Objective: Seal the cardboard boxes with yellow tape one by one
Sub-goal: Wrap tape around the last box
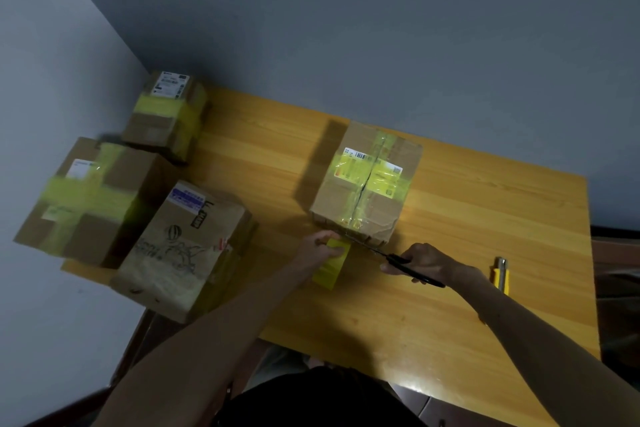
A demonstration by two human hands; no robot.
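Note:
A cardboard box (pixel 367 184) with yellow tape crossed over its label stands in the middle of the wooden table (pixel 450 253). At its near edge my left hand (pixel 320 248) grips the yellow tape roll (pixel 332 265), a strip running from it up to the box. My right hand (pixel 420 262) holds black scissors (pixel 398 258), their blades reaching left to the tape strip at the box's bottom edge.
Three more boxes sit at the table's left end: a small taped one (pixel 166 114) at the back, a large taped one (pixel 86 198), and a printed one (pixel 187 246) nearest me. A yellow utility knife (pixel 501 274) lies right of my right hand. Walls close the left and back.

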